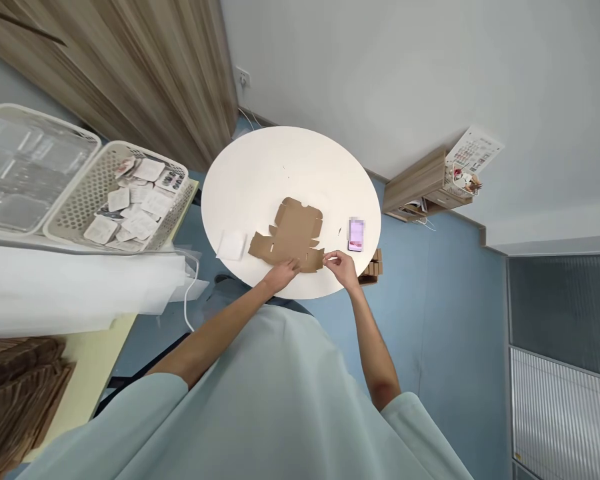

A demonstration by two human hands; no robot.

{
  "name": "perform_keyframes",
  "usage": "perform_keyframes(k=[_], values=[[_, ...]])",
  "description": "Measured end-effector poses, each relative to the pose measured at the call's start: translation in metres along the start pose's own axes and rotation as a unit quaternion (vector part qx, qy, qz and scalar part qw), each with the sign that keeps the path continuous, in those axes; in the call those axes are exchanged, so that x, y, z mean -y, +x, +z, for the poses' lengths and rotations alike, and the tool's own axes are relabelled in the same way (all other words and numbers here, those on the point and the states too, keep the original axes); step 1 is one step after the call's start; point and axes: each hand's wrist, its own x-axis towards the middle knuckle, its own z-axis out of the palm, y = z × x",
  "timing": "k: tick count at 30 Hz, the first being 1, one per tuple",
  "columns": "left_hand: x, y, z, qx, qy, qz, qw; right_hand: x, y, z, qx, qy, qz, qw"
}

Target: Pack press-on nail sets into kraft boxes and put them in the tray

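pressing with the left hand (281, 275) on the near panel of an unfolded cardboard box blank (294, 233), probably to steady it; hard to tell whether gripping too. pinching the blank's right flap corner with the right hand (343, 268), thumb and finger closed, perhaps for leverage on the crease. lying flat toward the near side of the round white counter (250, 180), likely for short reach. set just left of the blank, a white square sheet (233, 245); set well right, screen up, a smartphone (356, 233), presumably readable there without crowding the flaps. little room at the near rim; narrow gap by the sheet, wider toward the smartphone; broadest beyond the blank, to the far rim.
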Motion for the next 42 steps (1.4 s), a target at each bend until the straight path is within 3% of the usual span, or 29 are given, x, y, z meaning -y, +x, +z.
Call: perform_keyframes(k=[5,9,13,19,24,28,32,37,42], values=[[0.012,-0.014,0.017,0.024,0.010,-0.029,0.999,-0.028,0.027,0.024,0.012,-0.045,0.038,0.998],[0.033,-0.028,0.007,-0.018,0.028,-0.083,0.996,-0.042,0.057,0.041,0.002,-0.092,0.068,0.993],[0.048,-0.036,-0.007,-0.008,0.018,-0.118,0.993,-0.047,0.090,0.055,-0.002,-0.154,0.074,0.985],[0.045,-0.047,-0.012,0.005,-0.014,-0.114,0.993,-0.049,0.121,0.076,0.035,-0.197,0.074,0.977],[0.041,-0.052,-0.012,-0.001,-0.050,-0.171,0.984,-0.054,0.112,0.089,0.077,-0.197,0.035,0.977],[0.043,-0.047,-0.016,0.014,-0.062,-0.230,0.971,-0.063,0.084,0.093,0.117,-0.201,0.007,0.973],[0.043,-0.042,-0.022,-0.014,-0.073,-0.272,0.959,-0.074,0.056,0.094,0.167,-0.230,-0.010,0.959],[0.037,-0.039,-0.028,-0.036,-0.101,-0.328,0.939,-0.081,0.046,0.097,0.164,-0.251,0.005,0.954],[0.033,-0.031,-0.035,-0.010,-0.052,-0.322,0.945,-0.080,0.052,0.099,0.165,-0.261,0.019,0.951]])
